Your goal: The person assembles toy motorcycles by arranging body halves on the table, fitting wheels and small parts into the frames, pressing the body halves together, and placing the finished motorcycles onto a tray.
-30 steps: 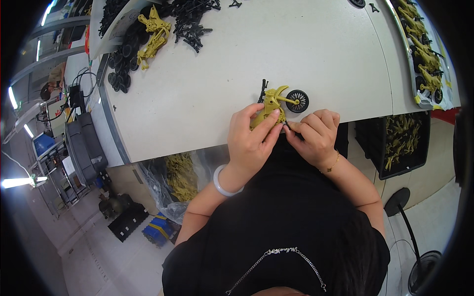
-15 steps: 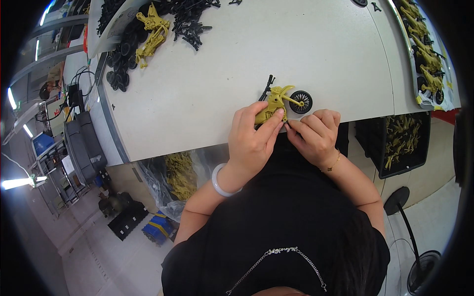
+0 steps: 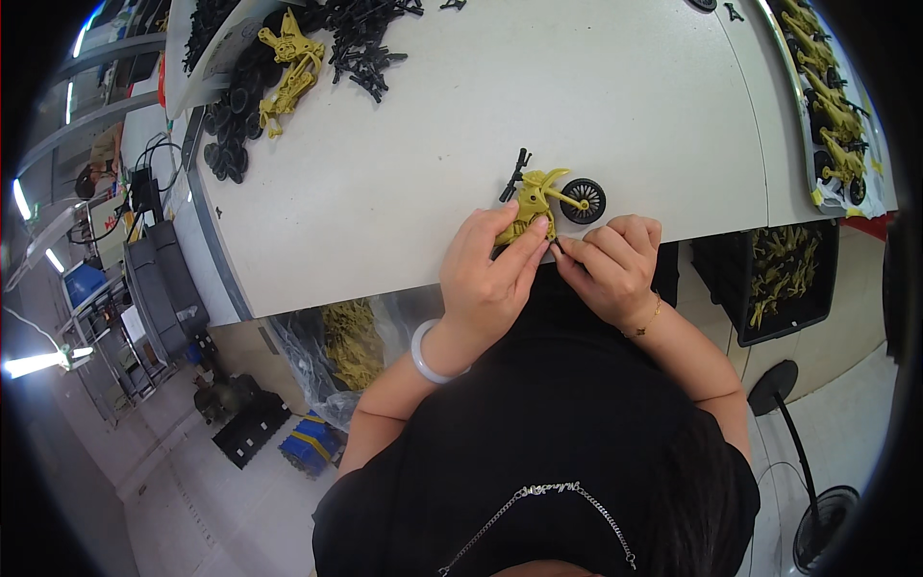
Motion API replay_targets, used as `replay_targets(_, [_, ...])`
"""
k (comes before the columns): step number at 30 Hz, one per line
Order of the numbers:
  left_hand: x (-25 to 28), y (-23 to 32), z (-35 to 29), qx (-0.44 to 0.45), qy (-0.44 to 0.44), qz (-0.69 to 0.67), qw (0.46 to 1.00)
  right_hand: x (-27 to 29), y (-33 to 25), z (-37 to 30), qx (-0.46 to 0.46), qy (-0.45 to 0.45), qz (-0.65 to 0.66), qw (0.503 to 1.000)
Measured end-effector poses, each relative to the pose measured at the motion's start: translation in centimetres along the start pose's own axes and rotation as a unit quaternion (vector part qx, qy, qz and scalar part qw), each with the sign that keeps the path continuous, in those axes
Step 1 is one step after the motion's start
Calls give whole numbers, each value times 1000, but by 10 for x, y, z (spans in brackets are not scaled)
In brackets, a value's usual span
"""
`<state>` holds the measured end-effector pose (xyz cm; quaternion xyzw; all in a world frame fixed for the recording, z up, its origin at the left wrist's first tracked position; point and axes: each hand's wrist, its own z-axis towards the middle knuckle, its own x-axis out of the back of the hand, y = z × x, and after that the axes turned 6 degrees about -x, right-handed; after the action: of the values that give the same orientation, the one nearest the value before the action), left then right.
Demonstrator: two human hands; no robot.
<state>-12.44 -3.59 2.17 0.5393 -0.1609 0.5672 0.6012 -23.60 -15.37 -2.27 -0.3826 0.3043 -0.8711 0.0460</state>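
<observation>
A yellow toy motorcycle lies at the table's near edge, with black handlebars pointing away and a black spoked front wheel on its right. My left hand grips its body between thumb and fingers, hiding the rear part. Close beside it, my right hand has its fingers curled, thumb and forefinger pinching a small black piece against the motorcycle's lower side. Most of that piece is covered by my fingertips.
At the back left lie yellow motorcycle bodies, black wheels and a heap of small black parts. A tray of assembled toy motorcycles stands at the right. Below the table are a black bin of yellow parts and a plastic bag.
The motorcycle and my left hand have shifted very slightly to the left. My right hand keeps its pinch at nearly the same place.
</observation>
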Motion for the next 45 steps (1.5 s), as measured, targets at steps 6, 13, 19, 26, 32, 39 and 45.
replay_targets(6, [0, -3, 1, -7, -6, -3, 1000, -1, 0, 1, -4, -3, 1, 1000])
replay_targets(13, [2, 6, 8, 12, -33, 26, 999, -1, 1, 1, -1, -6, -4, 1000])
replay_targets(19, [5, 0, 8, 23, -57, 9, 998, 0, -1, 2, -5, -6, -10, 1000])
replay_targets(26, [7, -4, 0, 197, -45, -189, 961, 1, -2, 2, 5, 10, -3, 1000])
replay_targets(32, [24, -6, 11, 322, -49, -499, 803, 9, -4, 8, 53, 27, 51, 997])
replay_targets(39, [41, -10, 19, 371, -173, -650, 641, 23, -12, 19, 113, 45, 74, 990])
replay_targets(45, [43, 2, 16, 375, -123, -679, 619, 29, -12, 20, 148, 48, 72, 985])
